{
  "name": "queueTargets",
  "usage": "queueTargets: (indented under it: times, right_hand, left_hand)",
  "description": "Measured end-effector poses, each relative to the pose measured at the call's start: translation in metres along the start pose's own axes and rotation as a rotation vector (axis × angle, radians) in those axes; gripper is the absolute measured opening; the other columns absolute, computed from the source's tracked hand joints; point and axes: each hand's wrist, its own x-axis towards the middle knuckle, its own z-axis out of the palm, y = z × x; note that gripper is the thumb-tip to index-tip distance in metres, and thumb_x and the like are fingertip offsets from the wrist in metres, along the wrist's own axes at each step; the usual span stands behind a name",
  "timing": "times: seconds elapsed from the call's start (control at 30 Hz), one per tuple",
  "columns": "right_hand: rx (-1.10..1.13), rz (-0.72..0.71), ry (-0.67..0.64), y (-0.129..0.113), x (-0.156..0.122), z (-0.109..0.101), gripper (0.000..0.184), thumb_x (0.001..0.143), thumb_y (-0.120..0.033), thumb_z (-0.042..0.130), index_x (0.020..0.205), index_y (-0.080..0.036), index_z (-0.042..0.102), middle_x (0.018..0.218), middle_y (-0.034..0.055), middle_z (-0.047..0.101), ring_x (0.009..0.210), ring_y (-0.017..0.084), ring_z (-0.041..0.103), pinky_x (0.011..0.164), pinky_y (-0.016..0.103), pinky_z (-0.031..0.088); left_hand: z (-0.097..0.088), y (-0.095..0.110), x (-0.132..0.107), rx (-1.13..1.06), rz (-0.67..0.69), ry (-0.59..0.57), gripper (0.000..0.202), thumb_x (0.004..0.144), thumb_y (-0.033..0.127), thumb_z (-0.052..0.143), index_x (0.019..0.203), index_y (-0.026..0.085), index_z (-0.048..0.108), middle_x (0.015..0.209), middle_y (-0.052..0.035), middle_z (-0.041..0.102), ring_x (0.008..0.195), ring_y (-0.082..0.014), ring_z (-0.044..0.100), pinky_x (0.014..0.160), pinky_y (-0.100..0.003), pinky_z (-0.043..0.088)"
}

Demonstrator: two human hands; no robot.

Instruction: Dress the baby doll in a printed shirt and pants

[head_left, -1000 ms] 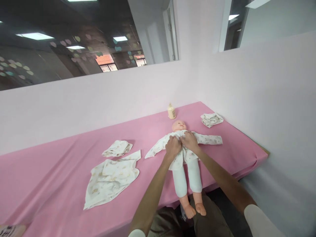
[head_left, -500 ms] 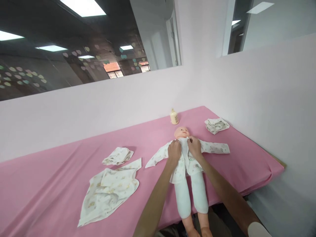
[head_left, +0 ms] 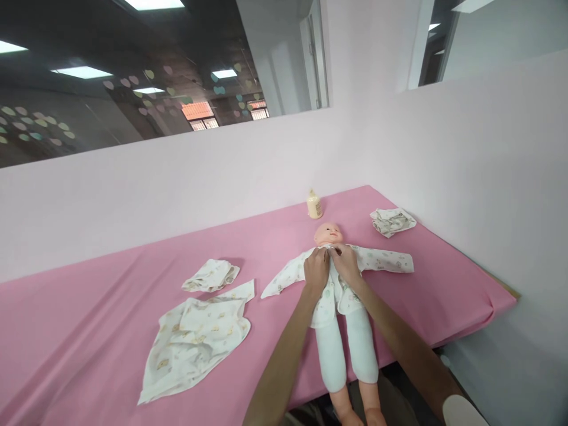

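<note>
On the pink table cover (head_left: 110, 307), near its right end, the doll (head_left: 327, 232) lay on its back with its head toward the wall and its bare feet hanging past the near edge. It wore a printed top (head_left: 386, 259), sleeves spread out to both sides, and white leggings (head_left: 331, 355). The left hand (head_left: 316, 271) and the right hand (head_left: 346, 266) sat side by side on the doll's upper chest, each with fingers curled and pinched on a front edge of the printed top just under the chin.

Half a second before, the two hands had been a little apart, with a strip of white showing between them; now they had come together at the collar, nearly touching, and that strip was mostly covered. A full second before, they had been lower on the chest.

Nothing else had shifted (only the camera's angle did). A cream bottle (head_left: 315, 205) stood by the wall beyond the doll's head, a crumpled cloth (head_left: 393, 220) lay to its right, and a small folded garment (head_left: 212, 275) and a larger spread garment (head_left: 195, 337) lay well to the left.
</note>
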Motion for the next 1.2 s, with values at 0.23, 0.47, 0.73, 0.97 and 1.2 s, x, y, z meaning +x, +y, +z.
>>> queueTargets:
  times: [0.23, 0.47, 0.73, 0.97, 1.2]
  right_hand:
    - [-0.017, -0.009, -0.001, -0.001, -0.006, 0.001, 0.024, 0.081, -0.02, 0.048, 0.072, -0.021, 0.071, 0.078, 0.0046, 0.072, 0.078, 0.02, 0.063, 0.077, 0.031, 0.046]
    - [-0.045, -0.096, -0.013, -0.001, -0.013, -0.002, 0.026, 0.081, -0.017, 0.046, 0.075, -0.021, 0.071, 0.087, 0.0065, 0.073, 0.089, 0.022, 0.064, 0.09, 0.036, 0.045]
    - [-0.023, -0.141, -0.067, 0.0, -0.017, -0.005, 0.031, 0.076, -0.011, 0.043, 0.079, -0.02, 0.072, 0.097, 0.0052, 0.071, 0.094, 0.019, 0.062, 0.091, 0.033, 0.044]
    - [-0.01, -0.137, -0.089, 0.0, -0.018, -0.008, 0.03, 0.077, -0.013, 0.042, 0.079, -0.021, 0.071, 0.098, 0.0045, 0.07, 0.094, 0.019, 0.061, 0.091, 0.032, 0.044]
    - [-0.189, -0.143, -0.004, 0.004, -0.02, -0.003, 0.033, 0.084, -0.017, 0.043, 0.103, -0.018, 0.07, 0.101, 0.0096, 0.069, 0.098, 0.024, 0.058, 0.093, 0.038, 0.039]
  left_hand:
    - [0.003, -0.001, -0.001, -0.016, 0.028, 0.009, 0.023, 0.093, 0.017, 0.042, 0.09, 0.017, 0.064, 0.091, -0.0081, 0.068, 0.079, -0.0196, 0.061, 0.066, -0.029, 0.034]
    - [0.002, -0.007, 0.005, -0.31, -0.016, -0.024, 0.025, 0.088, 0.017, 0.043, 0.074, 0.017, 0.064, 0.079, -0.0054, 0.067, 0.072, -0.0173, 0.057, 0.065, -0.028, 0.034]
    - [-0.002, -0.02, 0.01, -0.747, -0.076, -0.083, 0.028, 0.084, 0.029, 0.044, 0.066, 0.017, 0.061, 0.068, -0.0001, 0.061, 0.066, -0.0141, 0.052, 0.063, -0.024, 0.037]
    - [0.002, -0.02, 0.014, -0.741, -0.084, -0.071, 0.031, 0.085, 0.035, 0.043, 0.064, 0.017, 0.055, 0.063, 0.0019, 0.053, 0.063, -0.0127, 0.047, 0.06, -0.024, 0.033]
    - [0.007, -0.018, 0.014, -0.826, -0.177, -0.09, 0.026, 0.082, 0.036, 0.046, 0.071, 0.016, 0.059, 0.069, 0.0002, 0.057, 0.068, -0.0136, 0.049, 0.063, -0.024, 0.036]
